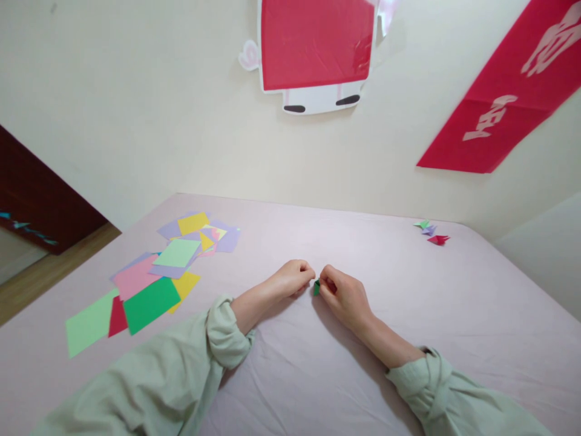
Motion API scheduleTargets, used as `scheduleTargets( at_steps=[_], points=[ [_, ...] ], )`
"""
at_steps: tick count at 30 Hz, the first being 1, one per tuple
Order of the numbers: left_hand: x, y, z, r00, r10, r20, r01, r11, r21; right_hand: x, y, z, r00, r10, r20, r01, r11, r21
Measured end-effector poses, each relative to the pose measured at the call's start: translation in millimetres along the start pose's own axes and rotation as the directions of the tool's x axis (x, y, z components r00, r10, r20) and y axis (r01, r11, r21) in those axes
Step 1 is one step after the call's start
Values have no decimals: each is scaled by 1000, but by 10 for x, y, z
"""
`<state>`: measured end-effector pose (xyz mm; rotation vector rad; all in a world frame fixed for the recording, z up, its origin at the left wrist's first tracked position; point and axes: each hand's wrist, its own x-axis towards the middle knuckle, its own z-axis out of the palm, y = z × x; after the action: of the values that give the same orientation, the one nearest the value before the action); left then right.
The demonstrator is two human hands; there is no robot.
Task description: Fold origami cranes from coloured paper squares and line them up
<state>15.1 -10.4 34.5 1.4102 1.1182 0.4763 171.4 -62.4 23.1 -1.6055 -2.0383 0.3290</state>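
A small folded piece of green paper (316, 287) stands between my two hands, near the middle of the cloth-covered surface (290, 375). My right hand (347, 293) pinches its right side between thumb and fingers. My left hand (293, 278) is closed in a pinch at its upper left, with the fingertips at or very near the paper's edge. Whether the left fingers grip a corner of it is too small to make out. The fingers hide part of the paper.
Loose coloured paper sheets (152, 306) lie overlapping on the left, in green, pink, yellow, purple and red. At the far right sit three small folded paper figures, light green (423, 224), purple (428, 231) and red (439, 240). A wall (190, 121) rises behind the surface.
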Motion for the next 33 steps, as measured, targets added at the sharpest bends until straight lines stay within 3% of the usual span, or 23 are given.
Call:
scheduleTargets(
  at_steps=[15,24,33],
  points=[
    [14,-148,37,989,126,-77,-129,991,-29,-36,55,12,998,52,33,-53,998,31],
    [-53,-111,58,950,307,-64,-290,938,191,-24,47,-30,999,43,14,-44,996,71],
    [-74,-116,72,962,261,-79,-251,960,124,-22,29,-25,999,49,20,-50,996,72]
  ],
)
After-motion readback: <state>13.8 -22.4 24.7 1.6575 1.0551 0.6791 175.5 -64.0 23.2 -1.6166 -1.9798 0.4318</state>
